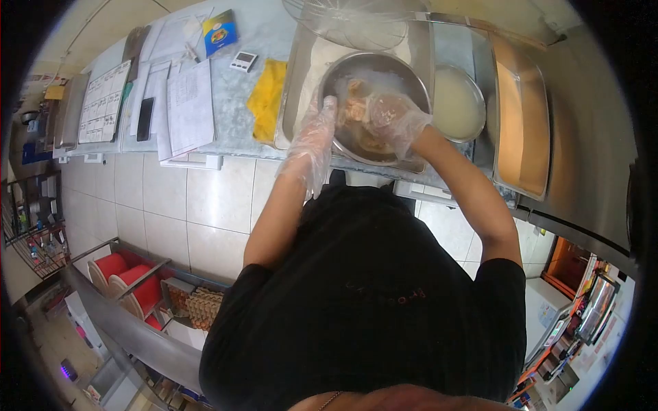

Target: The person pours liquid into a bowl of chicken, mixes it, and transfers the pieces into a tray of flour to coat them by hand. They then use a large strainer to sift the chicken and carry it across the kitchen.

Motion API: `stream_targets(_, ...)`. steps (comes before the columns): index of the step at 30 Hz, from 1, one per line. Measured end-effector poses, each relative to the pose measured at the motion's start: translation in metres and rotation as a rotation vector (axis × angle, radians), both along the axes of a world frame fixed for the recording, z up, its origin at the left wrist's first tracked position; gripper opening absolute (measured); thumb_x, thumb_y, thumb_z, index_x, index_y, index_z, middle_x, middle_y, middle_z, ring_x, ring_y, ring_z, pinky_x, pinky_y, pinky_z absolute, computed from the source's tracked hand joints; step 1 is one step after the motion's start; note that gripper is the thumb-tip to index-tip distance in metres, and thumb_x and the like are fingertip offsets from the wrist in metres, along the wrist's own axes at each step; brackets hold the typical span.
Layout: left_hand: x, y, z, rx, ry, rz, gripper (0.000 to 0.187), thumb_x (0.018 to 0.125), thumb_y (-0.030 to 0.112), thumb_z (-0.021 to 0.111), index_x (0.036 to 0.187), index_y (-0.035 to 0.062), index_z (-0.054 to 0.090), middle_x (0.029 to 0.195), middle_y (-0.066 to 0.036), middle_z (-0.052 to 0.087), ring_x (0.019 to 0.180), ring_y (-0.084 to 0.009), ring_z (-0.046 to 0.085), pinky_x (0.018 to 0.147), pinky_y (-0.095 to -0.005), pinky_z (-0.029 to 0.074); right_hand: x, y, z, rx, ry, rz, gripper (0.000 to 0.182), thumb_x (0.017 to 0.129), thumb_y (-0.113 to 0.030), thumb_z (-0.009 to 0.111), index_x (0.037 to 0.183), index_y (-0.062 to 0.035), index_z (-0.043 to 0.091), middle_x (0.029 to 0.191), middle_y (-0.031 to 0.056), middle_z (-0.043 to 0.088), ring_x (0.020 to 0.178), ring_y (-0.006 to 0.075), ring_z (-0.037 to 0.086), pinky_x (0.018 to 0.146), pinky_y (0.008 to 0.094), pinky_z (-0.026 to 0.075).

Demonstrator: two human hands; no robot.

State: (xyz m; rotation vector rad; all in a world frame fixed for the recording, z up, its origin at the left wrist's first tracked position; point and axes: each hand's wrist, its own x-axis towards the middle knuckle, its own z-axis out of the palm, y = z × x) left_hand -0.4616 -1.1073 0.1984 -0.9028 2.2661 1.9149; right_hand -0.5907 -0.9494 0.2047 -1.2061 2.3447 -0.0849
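Observation:
A round metal bowl (420, 81) sits in a large metal tray (285, 103) holding white powder, probably flour. Pale orange-pink food pieces (355, 103), which look like raw meat, lie in the bowl, with whitish matter around them. My left hand (319, 127), in a clear plastic glove, is at the bowl's left rim, seen edge-on, and seems to grip it; its fingers are partly hidden. Inside the bowl, my right hand (394, 118), also gloved, has its fingers curled against the food pieces. Its fingertips are covered by the hand and the food.
A wire strainer (356, 24) lies across the tray's far end. Right of the bowl stand a round pan of pale liquid (458, 103) and a deep metal pan (524, 130). To the left are a yellow cloth (269, 101), timer (243, 61), papers (190, 99) and phone (145, 118).

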Motion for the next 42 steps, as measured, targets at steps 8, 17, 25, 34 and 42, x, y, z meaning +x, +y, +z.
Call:
stream_targets(8,0.002,0.009,0.049,0.16,-0.001,0.149,0.065,0.109,0.043,0.05,0.164,0.0171,0.028,0.153,-0.017,0.05,0.138,-0.0274,0.049,0.114,-0.0368,0.038,0.007,0.027,-0.03,-0.246,0.246,0.155,0.041,0.086,-0.015,0.061,0.121,0.0062,0.06,0.107,0.0268,0.069,0.101,0.0358,0.07,0.088,0.0433,0.055)
stream_targets(17,-0.003,0.006,0.03,-0.24,-0.289,0.022,0.07,0.107,0.054,0.043,0.165,0.0201,0.026,0.165,-0.013,0.037,0.152,-0.0325,0.033,0.124,-0.0393,0.022,0.001,0.013,0.002,-0.336,0.1,-0.026,0.056,0.092,-0.024,0.063,0.143,-0.0053,0.051,0.138,0.0212,0.061,0.13,0.0299,0.058,0.109,0.0456,0.046)
stream_targets(25,-0.002,0.011,0.053,0.012,-0.064,0.043,0.068,0.107,0.048,0.048,0.163,0.0125,0.031,0.156,-0.019,0.048,0.144,-0.032,0.045,0.119,-0.0379,0.032,0.003,-0.01,-0.083,-0.406,0.303,-0.027,0.046,0.094,-0.03,0.062,0.134,-0.008,0.061,0.133,0.0169,0.064,0.132,0.0268,0.057,0.108,0.0393,0.046)
stream_targets(34,0.007,0.004,0.035,-0.144,-0.114,0.037,0.068,0.108,0.05,0.044,0.165,0.017,0.027,0.158,-0.02,0.046,0.146,-0.0367,0.044,0.119,-0.0406,0.032,0.005,-0.003,0.006,-0.081,0.046,0.007,0.026,0.093,-0.018,0.06,0.112,-0.001,0.069,0.109,0.0234,0.072,0.103,0.0383,0.07,0.094,0.0453,0.055)
stream_targets(42,-0.008,-0.008,0.026,-0.022,-0.176,0.044,0.066,0.109,0.048,0.045,0.165,0.0204,0.026,0.157,-0.018,0.047,0.145,-0.0337,0.044,0.119,-0.0393,0.032,0.02,0.018,0.012,-0.053,-0.043,-0.322,0.036,0.092,-0.023,0.06,0.12,-0.004,0.072,0.128,0.0261,0.065,0.117,0.0375,0.065,0.105,0.0431,0.05)
